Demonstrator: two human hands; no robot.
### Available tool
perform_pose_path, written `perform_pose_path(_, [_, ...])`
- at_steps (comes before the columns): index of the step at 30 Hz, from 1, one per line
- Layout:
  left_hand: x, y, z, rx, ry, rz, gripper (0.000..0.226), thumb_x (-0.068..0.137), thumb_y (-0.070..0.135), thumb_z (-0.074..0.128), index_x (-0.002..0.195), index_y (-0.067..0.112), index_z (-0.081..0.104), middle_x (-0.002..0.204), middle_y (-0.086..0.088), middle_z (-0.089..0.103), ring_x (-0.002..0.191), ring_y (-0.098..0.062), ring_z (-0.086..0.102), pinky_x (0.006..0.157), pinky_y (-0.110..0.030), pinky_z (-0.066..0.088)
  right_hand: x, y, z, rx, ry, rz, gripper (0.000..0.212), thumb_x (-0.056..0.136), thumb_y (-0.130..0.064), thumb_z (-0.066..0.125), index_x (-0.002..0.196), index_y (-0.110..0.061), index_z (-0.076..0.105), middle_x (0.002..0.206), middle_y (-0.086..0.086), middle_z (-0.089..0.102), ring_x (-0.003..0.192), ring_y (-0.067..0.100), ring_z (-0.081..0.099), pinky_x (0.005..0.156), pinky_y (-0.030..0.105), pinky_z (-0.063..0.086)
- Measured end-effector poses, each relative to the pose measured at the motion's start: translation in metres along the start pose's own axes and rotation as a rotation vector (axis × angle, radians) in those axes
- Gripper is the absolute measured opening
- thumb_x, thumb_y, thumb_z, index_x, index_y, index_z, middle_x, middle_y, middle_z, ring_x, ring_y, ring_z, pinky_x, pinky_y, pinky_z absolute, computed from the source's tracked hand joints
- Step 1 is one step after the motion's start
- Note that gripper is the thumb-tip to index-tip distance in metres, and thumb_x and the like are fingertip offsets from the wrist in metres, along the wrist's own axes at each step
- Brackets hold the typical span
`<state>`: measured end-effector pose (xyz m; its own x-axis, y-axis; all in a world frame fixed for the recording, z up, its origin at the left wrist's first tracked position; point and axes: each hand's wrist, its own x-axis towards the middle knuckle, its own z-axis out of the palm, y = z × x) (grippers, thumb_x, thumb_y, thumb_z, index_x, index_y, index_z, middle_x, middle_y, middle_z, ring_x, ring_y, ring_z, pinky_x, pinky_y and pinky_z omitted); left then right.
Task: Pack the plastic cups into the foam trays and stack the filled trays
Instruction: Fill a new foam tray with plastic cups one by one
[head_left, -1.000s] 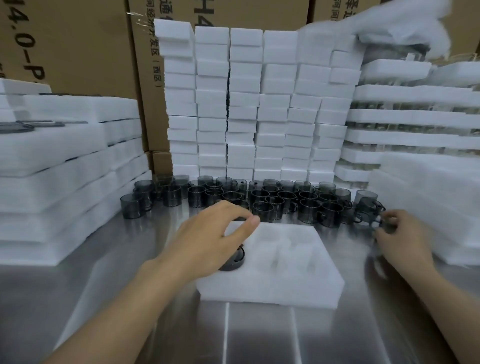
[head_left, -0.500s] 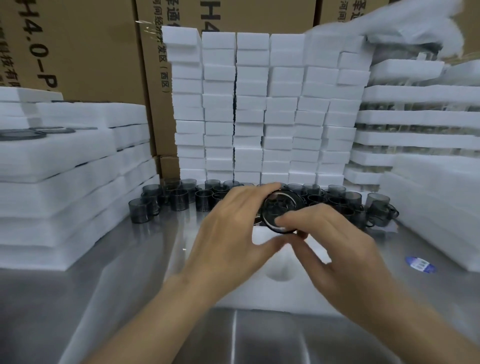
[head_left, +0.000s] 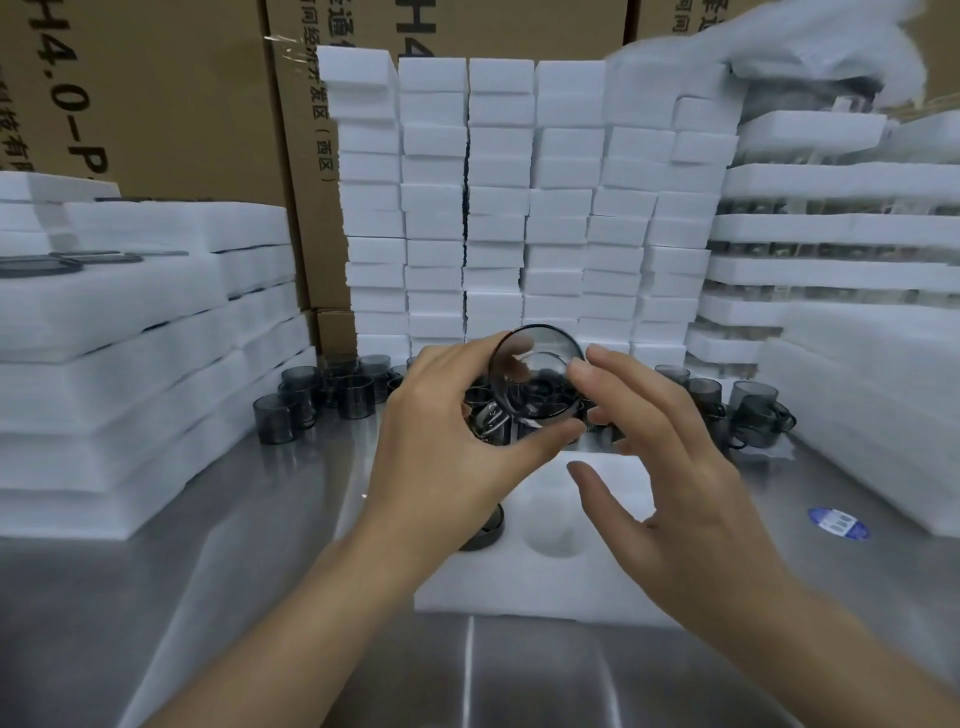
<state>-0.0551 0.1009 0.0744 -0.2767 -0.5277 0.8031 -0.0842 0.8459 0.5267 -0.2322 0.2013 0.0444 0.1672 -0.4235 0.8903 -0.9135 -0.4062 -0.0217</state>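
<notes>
Currently | we are pinching cup (head_left: 535, 384) in left hand (head_left: 441, 457) | right hand (head_left: 675, 483) spread, at cup's 3 o'clock | risk: loose pinch dropping cup.

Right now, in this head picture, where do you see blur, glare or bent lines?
Head view: the cup is fairly sharp; the foam heap at top right is smeared; the steel table carries soft glare streaks; the carton edges tilt, a wide-angle effect.

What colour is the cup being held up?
The cup is translucent smoky grey; head view.
</notes>
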Motion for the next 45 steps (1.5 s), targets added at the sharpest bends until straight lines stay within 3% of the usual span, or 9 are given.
perform_pose_path(3, [-0.002, 0.006, 0.001, -0.030, -0.070, -0.014, 0.051, 0.071, 0.053, 0.095, 0.116, 0.039, 0.075, 0.105, 0.024, 0.072, 0.114, -0.008, 0.066, 0.094, -0.027, 0.053, -0.001, 0.000, 0.001, -0.049, 0.028, 0.008, 0.091, 0.093, -0.010, 0.074, 0.160, -0.052, 0.029, 0.162, -0.016, 0.033, 0.128, 0.005, 0.055, 0.097, 0.030, 0.056])
perform_pose_path(8, [-0.007, 0.012, 0.005, -0.022, -0.156, 0.022, 0.042, 0.074, 0.069, 0.078, 0.108, 0.046, 0.076, 0.105, 0.032, 0.070, 0.109, -0.008, 0.065, 0.086, -0.016, 0.048, 0.000, -0.002, -0.002, -0.021, 0.148, 0.087, 0.063, 0.096, -0.026, 0.065, 0.153, -0.042, 0.045, 0.151, -0.014, 0.046, 0.128, 0.004, 0.054, 0.100, 0.029, 0.055])
perform_pose_path(15, [-0.003, 0.005, 0.000, -0.047, -0.229, 0.029, 0.076, 0.078, 0.058, 0.088, 0.145, 0.055, 0.053, 0.137, 0.029, 0.062, 0.136, 0.004, 0.053, 0.095, -0.029, 0.051, 0.005, 0.001, -0.011, 0.063, 0.132, 0.226, 0.074, 0.091, -0.031, 0.063, 0.156, -0.051, 0.036, 0.139, -0.037, 0.047, 0.114, -0.002, 0.058, 0.096, 0.006, 0.039])
perform_pose_path(21, [0.003, -0.002, -0.001, -0.046, -0.203, 0.077, 0.063, 0.083, 0.042, 0.088, 0.141, 0.046, 0.063, 0.135, 0.025, 0.064, 0.135, -0.006, 0.057, 0.092, -0.023, 0.055, 0.001, 0.017, -0.007, 0.109, -0.008, 0.334, 0.070, 0.097, -0.057, 0.055, 0.158, -0.061, 0.023, 0.145, -0.036, 0.049, 0.130, 0.002, 0.056, 0.103, 0.024, 0.047])
perform_pose_path(27, [0.002, -0.006, -0.003, 0.167, -0.162, 0.146, 0.056, 0.080, 0.031, 0.091, 0.131, 0.037, 0.069, 0.151, 0.019, 0.045, 0.146, -0.007, 0.041, 0.111, -0.029, 0.044, 0.000, 0.020, -0.008, 0.008, -0.076, 0.277, 0.089, 0.095, -0.032, 0.073, 0.164, -0.049, 0.020, 0.164, -0.019, 0.031, 0.146, 0.009, 0.042, 0.111, 0.030, 0.043])
perform_pose_path(31, [-0.003, 0.000, 0.002, 0.229, -0.198, 0.238, 0.054, 0.081, 0.036, 0.088, 0.130, 0.035, 0.067, 0.157, 0.015, 0.041, 0.151, -0.010, 0.033, 0.115, -0.010, 0.026, 0.002, 0.012, -0.007, -0.115, -0.091, 0.198, 0.072, 0.092, -0.032, 0.070, 0.158, -0.038, 0.041, 0.153, -0.020, 0.046, 0.139, 0.004, 0.046, 0.109, 0.024, 0.044])
perform_pose_path(36, [-0.002, 0.001, 0.001, 0.138, -0.210, 0.249, 0.065, 0.083, 0.045, 0.086, 0.141, 0.038, 0.058, 0.153, 0.021, 0.045, 0.151, -0.017, 0.039, 0.114, -0.030, 0.042, 0.002, 0.010, -0.009, 0.004, -0.024, 0.264, 0.064, 0.092, -0.037, 0.072, 0.152, -0.038, 0.050, 0.137, -0.025, 0.061, 0.124, 0.005, 0.060, 0.102, 0.042, 0.053])
perform_pose_path(41, [0.008, -0.008, -0.011, 0.069, -0.198, 0.115, 0.061, 0.078, 0.055, 0.085, 0.134, 0.046, 0.065, 0.146, 0.024, 0.054, 0.146, -0.011, 0.045, 0.108, -0.040, 0.051, 0.005, 0.012, -0.013, 0.050, -0.038, 0.350, 0.065, 0.092, -0.060, 0.068, 0.151, -0.052, 0.044, 0.132, -0.035, 0.059, 0.124, 0.001, 0.057, 0.103, 0.033, 0.050])
perform_pose_path(45, [0.007, -0.006, -0.011, 0.160, -0.193, 0.160, 0.060, 0.080, 0.047, 0.086, 0.135, 0.038, 0.067, 0.144, 0.019, 0.056, 0.143, -0.008, 0.043, 0.113, -0.040, 0.046, 0.005, 0.012, -0.012, -0.034, -0.040, 0.302, 0.075, 0.091, -0.045, 0.075, 0.157, -0.043, 0.041, 0.147, -0.025, 0.052, 0.134, 0.002, 0.048, 0.114, 0.024, 0.037])
